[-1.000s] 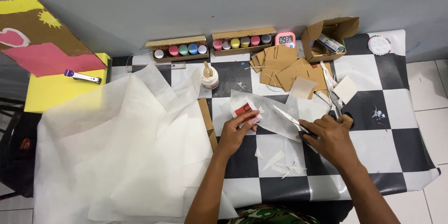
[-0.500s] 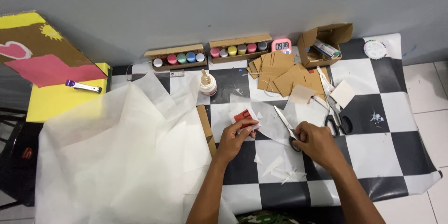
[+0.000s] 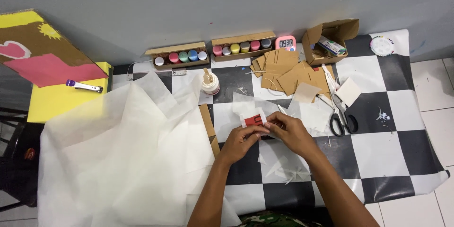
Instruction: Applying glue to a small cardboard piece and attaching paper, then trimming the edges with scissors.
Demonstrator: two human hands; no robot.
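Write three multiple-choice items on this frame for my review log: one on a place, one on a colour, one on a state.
1. Where do the scissors lie?
A. right of the hands, on the checked cloth
B. on the yellow box
C. inside the open carton

2. What colour is the small piece at the fingertips?
A. blue
B. red
C. green

3. What are the hands doing?
A. both rest flat on the white paper
B. one holds the scissors
C. both meet at the small piece

Answers: 1 A, the scissors lie beside the card scraps, right of the right hand. 2 B, red shows between white edges. 3 C, the left hand and the right hand pinch it together.
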